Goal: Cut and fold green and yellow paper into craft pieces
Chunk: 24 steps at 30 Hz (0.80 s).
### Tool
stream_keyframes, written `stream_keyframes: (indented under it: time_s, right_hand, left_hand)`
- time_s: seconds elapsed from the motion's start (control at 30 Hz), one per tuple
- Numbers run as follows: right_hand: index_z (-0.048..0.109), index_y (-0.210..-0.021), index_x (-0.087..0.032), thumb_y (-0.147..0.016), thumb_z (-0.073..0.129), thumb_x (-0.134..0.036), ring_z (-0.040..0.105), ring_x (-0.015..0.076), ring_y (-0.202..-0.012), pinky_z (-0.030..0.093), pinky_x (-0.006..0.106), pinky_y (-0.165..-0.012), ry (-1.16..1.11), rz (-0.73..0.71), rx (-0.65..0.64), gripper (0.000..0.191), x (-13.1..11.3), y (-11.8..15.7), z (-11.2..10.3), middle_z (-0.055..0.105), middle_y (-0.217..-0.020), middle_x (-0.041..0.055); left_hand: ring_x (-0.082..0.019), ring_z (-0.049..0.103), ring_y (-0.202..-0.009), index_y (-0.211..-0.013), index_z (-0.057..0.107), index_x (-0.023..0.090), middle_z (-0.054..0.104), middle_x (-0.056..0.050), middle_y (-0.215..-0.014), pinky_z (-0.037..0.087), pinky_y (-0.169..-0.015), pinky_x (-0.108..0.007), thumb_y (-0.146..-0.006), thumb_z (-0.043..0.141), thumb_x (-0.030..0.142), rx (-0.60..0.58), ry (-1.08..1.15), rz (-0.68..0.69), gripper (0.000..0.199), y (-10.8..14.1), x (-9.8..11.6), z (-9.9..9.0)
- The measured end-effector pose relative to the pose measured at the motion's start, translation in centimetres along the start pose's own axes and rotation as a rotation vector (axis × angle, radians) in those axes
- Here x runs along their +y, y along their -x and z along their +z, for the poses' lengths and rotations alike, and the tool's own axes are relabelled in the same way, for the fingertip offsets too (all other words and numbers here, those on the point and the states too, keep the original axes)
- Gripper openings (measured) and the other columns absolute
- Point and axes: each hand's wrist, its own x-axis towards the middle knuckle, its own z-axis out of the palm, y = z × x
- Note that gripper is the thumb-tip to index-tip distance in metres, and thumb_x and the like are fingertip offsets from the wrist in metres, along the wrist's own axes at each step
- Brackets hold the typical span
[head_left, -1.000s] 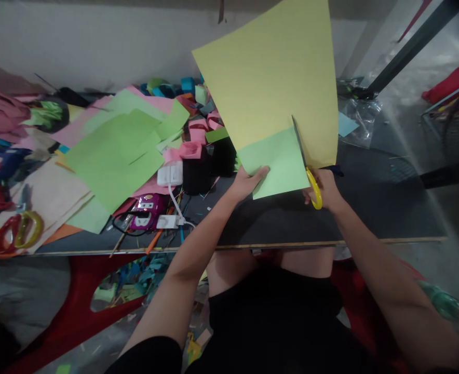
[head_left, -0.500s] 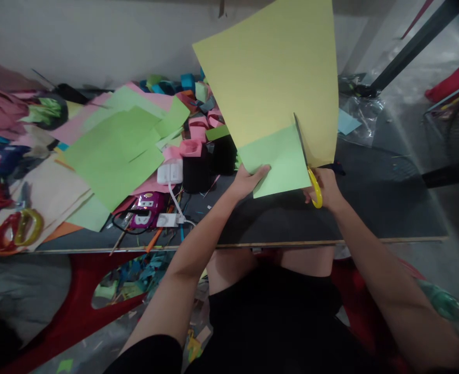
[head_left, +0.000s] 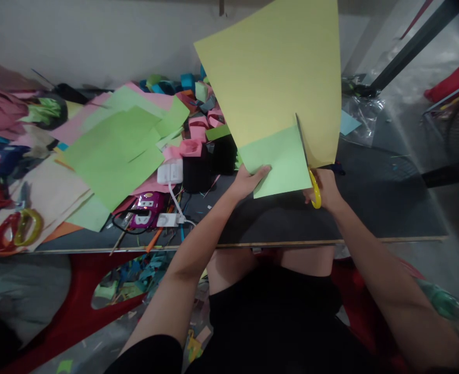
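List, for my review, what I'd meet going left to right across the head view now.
Red and yellow scissors handles → purple device → small pink paper shapes → left hand → yellow-handled scissors → light blue paper.

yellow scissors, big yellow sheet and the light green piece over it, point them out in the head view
Yellow scissors point(head_left: 314, 184): head view, on the handle loop
Big yellow sheet point(head_left: 274, 78): head view, middle of its face
Light green piece point(head_left: 279, 160): head view, middle of its face
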Motion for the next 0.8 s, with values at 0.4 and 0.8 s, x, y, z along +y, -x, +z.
stream_keyframes:
  time_s: [0.4, 0.8]
  right_hand:
    - [0.046, -0.065, -0.023, -0.075, 0.074, -0.044, 0.050, 0.0114, -0.039, 0.045, 0.025, -0.037, -0.240, 0.057, 0.000, 0.035, 0.3, 0.0, 0.2, 0.050, -0.051, -0.0031]
    - [0.051, -0.077, -0.023, -0.073, 0.066, -0.086, 0.043, 0.0081, -0.045, 0.039, 0.023, -0.039, -0.575, -0.113, -0.133, 0.064, 0.7, 1.2, -1.1, 0.043, -0.058, -0.0057]
  left_hand:
    - [-0.030, 0.070, -0.117, -0.122, 0.067, 0.012, 0.074, -0.017, -0.122, 0.056, -0.108, -0.045, -0.079, 0.079, 0.048, 0.011, -0.021, -0.018, 0.057, 0.2, 0.7, -0.1]
    - [-0.027, 0.073, -0.102, -0.110, 0.071, 0.012, 0.075, -0.017, -0.115, 0.062, -0.091, -0.040, -0.072, 0.080, 0.054, -0.062, -0.058, -0.031, 0.058, 0.0, 1.6, -1.2]
